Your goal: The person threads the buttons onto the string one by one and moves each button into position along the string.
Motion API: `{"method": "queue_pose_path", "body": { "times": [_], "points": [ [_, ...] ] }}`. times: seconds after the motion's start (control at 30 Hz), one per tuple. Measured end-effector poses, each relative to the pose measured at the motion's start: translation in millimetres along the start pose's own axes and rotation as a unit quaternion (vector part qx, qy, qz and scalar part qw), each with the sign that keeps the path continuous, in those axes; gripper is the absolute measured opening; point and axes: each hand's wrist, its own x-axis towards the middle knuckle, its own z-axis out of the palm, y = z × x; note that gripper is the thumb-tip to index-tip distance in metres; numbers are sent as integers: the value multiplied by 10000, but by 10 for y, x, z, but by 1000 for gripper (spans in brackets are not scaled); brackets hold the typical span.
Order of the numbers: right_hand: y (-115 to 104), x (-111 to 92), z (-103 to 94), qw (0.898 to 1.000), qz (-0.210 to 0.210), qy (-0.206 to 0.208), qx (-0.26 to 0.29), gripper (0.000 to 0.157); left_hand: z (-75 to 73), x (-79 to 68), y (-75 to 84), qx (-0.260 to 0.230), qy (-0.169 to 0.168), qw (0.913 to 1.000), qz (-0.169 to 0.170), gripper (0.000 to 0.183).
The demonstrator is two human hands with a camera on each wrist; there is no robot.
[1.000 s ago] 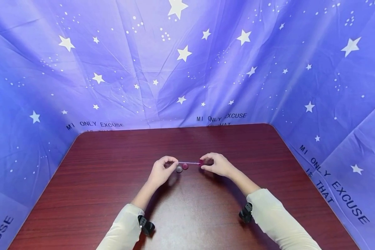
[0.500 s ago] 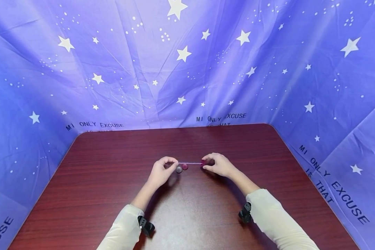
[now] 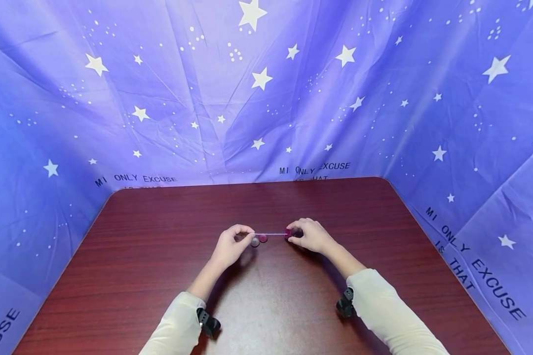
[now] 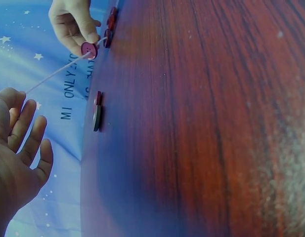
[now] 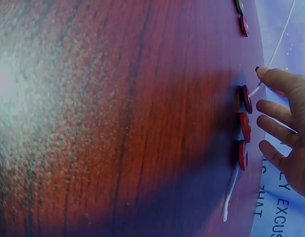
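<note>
A pale string (image 3: 271, 234) stretches taut between the two hands. My left hand (image 3: 230, 246) pinches its left end between thumb and forefinger, the other fingers loosely bent in the left wrist view. My right hand (image 3: 312, 236) pinches a dark red button (image 4: 89, 50) that the string passes through. More red buttons (image 5: 245, 127) sit by the right fingers in the right wrist view, and a string tail (image 5: 231, 190) runs on past them. Beneath the taut string, a loose red button (image 3: 263, 238) and a grey button (image 3: 255, 242) lie side by side on the table.
The dark red wood-grain table (image 3: 266, 305) spreads out around both hands. A purple-blue cloth (image 3: 231, 98) with stars and lettering hangs behind it and at both sides. Each forearm wears a black wrist camera (image 3: 209, 323) over a pale sleeve.
My right hand has slid slightly to the right with the red button, and the taut length of string is a little longer. The left hand and the loose buttons stay nearly put.
</note>
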Motion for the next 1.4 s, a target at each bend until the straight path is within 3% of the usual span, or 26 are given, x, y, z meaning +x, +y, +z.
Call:
{"method": "queue_pose_path", "body": {
  "times": [0.67,0.9,1.4],
  "points": [
    [28,14,16,9994,75,-137,-320,25,9,15,-22,-83,-25,10000,23,5],
    [27,10,19,9988,96,-217,-425,23,-54,-64,351,8,14,9998,-204,6],
    [21,14,26,9978,88,-270,-601,25,-58,-68,372,-29,-33,9999,-164,7]
  ]
}}
